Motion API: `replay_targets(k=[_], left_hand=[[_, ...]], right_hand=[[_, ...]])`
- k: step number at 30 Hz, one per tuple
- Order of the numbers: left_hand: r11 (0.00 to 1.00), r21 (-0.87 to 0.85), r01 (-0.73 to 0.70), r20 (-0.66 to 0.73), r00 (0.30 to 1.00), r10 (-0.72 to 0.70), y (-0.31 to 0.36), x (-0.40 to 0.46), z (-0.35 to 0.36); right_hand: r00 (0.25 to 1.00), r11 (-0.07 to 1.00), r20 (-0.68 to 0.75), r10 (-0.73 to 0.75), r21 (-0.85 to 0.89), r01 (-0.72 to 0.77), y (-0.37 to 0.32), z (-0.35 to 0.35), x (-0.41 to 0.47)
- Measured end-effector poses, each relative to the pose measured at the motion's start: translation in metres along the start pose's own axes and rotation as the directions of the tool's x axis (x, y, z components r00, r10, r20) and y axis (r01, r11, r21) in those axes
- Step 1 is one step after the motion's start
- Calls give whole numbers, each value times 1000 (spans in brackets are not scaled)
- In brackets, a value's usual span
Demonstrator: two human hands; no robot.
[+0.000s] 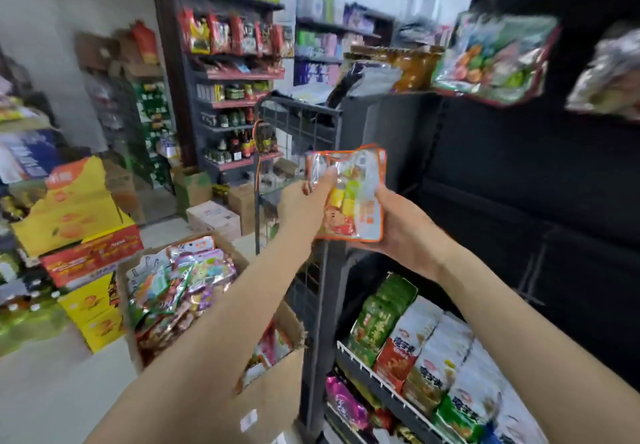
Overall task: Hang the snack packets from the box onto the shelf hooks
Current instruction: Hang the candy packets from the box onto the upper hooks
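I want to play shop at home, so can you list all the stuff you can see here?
Orange-edged snack packets: a few, clear with orange rim, held in both hands mid-frame.
Cardboard box: one, brown, bottom centre-left, full of mixed snack packets.
Hanging packets: several, multicoloured, blurred, top right on the black shelf unit.
Green and white bags: many, lower right shelf.
Yellow and red cartons: several, stacked at left.
Bottles: many, dark, on the far shelves.
Red packets: a row, upper far shelf.
Left hand: pinches the packets' top left.
Right hand: grips their right edge.
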State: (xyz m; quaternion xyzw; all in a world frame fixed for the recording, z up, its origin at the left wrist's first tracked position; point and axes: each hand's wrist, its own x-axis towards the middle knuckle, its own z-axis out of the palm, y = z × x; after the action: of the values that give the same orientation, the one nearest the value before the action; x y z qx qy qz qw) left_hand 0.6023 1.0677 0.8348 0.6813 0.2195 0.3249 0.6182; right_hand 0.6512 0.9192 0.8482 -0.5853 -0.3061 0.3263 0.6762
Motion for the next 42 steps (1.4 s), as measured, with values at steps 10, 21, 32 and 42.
replay_targets(k=[10,21,32,42], left_hand=[[959,-50,-278,183,942,283,89,-120,185],[775,81,-626,555,674,486,179,-199,256],[896,-197,-399,286,850,442,187,-196,255],[832,-26,-554,-12,833,554,189,-188,240]], right_hand=[[859,843,-386,-337,-530,93,-84,-129,-180],[629,551,-403,-665,-833,48,-163,-199,-306],[656,880,-587,-474,-328,343,-170,-192,-284],[409,726,-601,-687,-595,345,-184,-198,-269]])
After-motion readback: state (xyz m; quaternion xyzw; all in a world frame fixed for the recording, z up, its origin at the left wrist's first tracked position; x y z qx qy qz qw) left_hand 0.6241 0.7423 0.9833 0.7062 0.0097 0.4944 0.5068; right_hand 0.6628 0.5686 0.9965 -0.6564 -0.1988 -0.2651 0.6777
